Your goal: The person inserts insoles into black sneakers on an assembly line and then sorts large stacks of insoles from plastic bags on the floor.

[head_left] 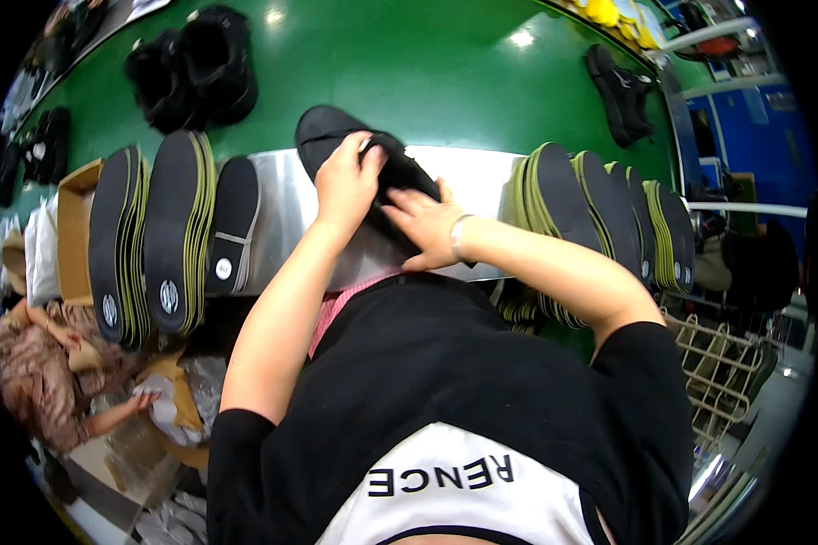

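1. I see the black shoe [327,123] at upper centre, lying aslant over the metal bench [277,186], its toe toward the upper left; both hands touch it.
2. The left hand [347,177] bends its fingers over the shoe's upper near the opening, pinching the edge between thumb and fingers.
3. The right hand [427,225] lies lower and to the right, fingers spread, fingertips against the opening; the fingers blur.
4. At the left of the frame I make out an open cardboard box [74,236] behind the left insole stacks [177,236]; I cannot tell its contents.
5. The right insole stacks [563,195] stand beyond the right forearm.
6. At lower right I have a wire basket [700,350], contents unclear to me.
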Motion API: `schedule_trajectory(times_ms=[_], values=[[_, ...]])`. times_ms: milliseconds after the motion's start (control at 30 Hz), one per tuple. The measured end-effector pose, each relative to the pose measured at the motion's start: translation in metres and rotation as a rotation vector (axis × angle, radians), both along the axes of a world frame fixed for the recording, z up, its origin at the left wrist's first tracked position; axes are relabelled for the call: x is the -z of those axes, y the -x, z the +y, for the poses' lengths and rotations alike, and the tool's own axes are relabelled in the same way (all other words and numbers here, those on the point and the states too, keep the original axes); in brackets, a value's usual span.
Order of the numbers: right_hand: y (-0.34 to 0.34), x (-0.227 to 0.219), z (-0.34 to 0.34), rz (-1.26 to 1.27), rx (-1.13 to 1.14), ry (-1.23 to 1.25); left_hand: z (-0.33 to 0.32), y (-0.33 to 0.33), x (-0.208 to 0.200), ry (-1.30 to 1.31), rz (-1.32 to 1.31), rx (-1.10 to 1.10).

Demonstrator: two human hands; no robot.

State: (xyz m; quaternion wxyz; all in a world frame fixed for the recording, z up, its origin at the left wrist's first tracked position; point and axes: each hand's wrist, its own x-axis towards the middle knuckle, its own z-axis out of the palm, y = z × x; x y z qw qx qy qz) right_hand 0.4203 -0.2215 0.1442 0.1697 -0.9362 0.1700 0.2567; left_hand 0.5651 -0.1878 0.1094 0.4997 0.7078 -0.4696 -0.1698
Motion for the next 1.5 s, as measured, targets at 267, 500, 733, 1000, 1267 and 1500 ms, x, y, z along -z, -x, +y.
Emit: schedule_trajectory(times_ms=[267,500,733,1000,1267,1500], values=[[-0.011,0.011,0.001,0.153,0.039,0.006,0.001,-0.004,-0.006,-0.037,0.114,0.092],[0.027,-0.048,-0.031,-0.682,0.185,-0.118,0.000,-0.052,-0.024,-0.134,0.315,0.276],[0.144,-0.030,-0.162,-0.766,0.734,0.209,0.004,-0.055,-0.022,-0.083,0.165,0.081],[0.279,0.024,-0.274,-0.092,1.251,0.541,0.052,-0.004,0.008,-0.219,0.029,-0.168],[0.328,0.059,-0.340,0.032,1.257,0.847,0.076,-0.015,0.033,-0.485,-0.056,-0.279],[0.334,0.056,-0.379,0.344,1.033,0.938,0.081,-0.018,0.019,-0.598,-0.003,-0.300]])
